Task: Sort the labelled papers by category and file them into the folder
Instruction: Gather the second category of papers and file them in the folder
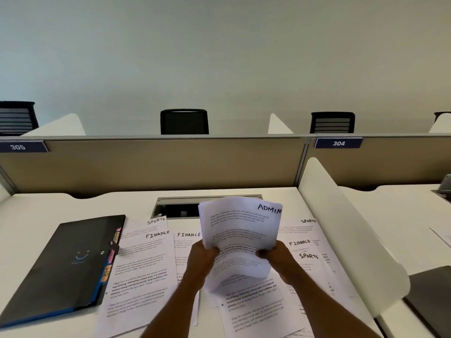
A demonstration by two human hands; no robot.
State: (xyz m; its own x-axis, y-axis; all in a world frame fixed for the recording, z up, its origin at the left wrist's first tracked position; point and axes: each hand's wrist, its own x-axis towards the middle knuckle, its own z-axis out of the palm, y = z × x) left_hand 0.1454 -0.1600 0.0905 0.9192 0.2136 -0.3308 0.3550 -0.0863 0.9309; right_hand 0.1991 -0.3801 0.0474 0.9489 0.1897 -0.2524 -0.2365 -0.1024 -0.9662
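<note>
I see left grip (203, 258) and right grip (277, 258) both pinching ADMIN stack (240, 228) | folder (66, 264) well left | divider (341, 228) near right | loose sheets (144, 272) beneath on worktop (36, 215)

Visible body parts: two hands and two forearms.

Left hand (202, 258): bare from fingertips to wrist.

Right hand (275, 257): bare in the same way.

Left forearm (175, 308), below the left hand: uncovered down to the lower edge of the view.

Right forearm (324, 303), below the right hand: uncovered to the same edge.

Clothing further up the arms lies outside the view.
</note>
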